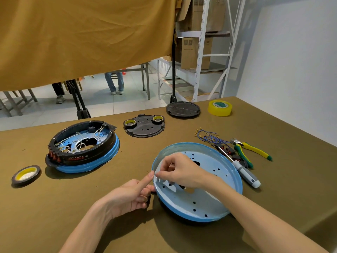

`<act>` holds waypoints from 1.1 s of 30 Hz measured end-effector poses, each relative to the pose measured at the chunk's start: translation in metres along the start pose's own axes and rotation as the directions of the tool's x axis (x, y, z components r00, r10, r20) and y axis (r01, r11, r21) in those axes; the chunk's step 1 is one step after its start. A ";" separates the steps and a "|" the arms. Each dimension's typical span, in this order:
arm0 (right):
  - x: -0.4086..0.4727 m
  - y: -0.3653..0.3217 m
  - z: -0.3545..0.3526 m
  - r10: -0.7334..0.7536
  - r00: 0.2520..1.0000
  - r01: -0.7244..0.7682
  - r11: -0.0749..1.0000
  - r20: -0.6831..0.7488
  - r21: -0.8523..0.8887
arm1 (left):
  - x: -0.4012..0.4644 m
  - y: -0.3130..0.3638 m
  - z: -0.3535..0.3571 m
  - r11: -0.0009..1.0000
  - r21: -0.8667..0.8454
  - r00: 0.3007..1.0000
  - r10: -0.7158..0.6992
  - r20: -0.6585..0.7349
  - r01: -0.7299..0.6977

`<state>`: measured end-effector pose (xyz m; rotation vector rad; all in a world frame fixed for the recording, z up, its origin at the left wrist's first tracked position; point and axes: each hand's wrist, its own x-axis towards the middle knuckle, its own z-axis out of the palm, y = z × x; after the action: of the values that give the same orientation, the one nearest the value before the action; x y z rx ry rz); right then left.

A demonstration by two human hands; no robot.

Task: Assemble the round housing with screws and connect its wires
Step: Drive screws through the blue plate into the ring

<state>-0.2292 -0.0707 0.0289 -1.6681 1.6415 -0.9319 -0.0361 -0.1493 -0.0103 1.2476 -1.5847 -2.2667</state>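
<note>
Blue pan: on tabletop, tilted; left hand: grip clamped on pan's near-left rim; right hand: inside pan, fingertips pinched together, content unclear; screwdriver: just right of pan

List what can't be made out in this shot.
- Head view: whatever the right hand pinches at the blue pan's rim is too small to identify.
- The pan's centre opening is partly covered by that hand.
- The left hand's fingertips are hidden behind the rim.
- The label on the wired housing is too small to read.
</note>
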 end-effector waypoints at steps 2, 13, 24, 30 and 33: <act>0.000 0.000 -0.002 -0.003 1.000 0.002 1.000 0.024 0.024 | 0.001 0.000 -0.001 1.000 0.000 1.000 0.002 0.001 -0.002; 0.000 0.004 0.002 -0.037 0.999 0.038 0.997 0.013 -0.064 | 0.002 -0.002 -0.001 1.000 -0.010 1.000 0.003 0.018 -0.002; 0.001 0.003 -0.005 -0.006 0.998 0.001 0.998 0.068 0.065 | -0.001 0.000 -0.001 1.000 0.013 1.000 -0.003 0.006 0.003; 0.001 0.003 -0.003 -0.028 0.997 0.026 0.999 0.065 0.033 | -0.002 0.001 0.002 1.000 0.011 1.000 0.000 -0.001 0.000; 0.001 0.003 -0.008 -0.019 0.995 0.012 0.997 0.094 0.076 | -0.004 0.001 0.004 1.000 0.010 1.000 -0.005 0.013 0.005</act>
<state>-0.2376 -0.0717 0.0307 -1.6507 1.5148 -0.8972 -0.0366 -0.1451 -0.0071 1.2436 -1.6008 -2.2772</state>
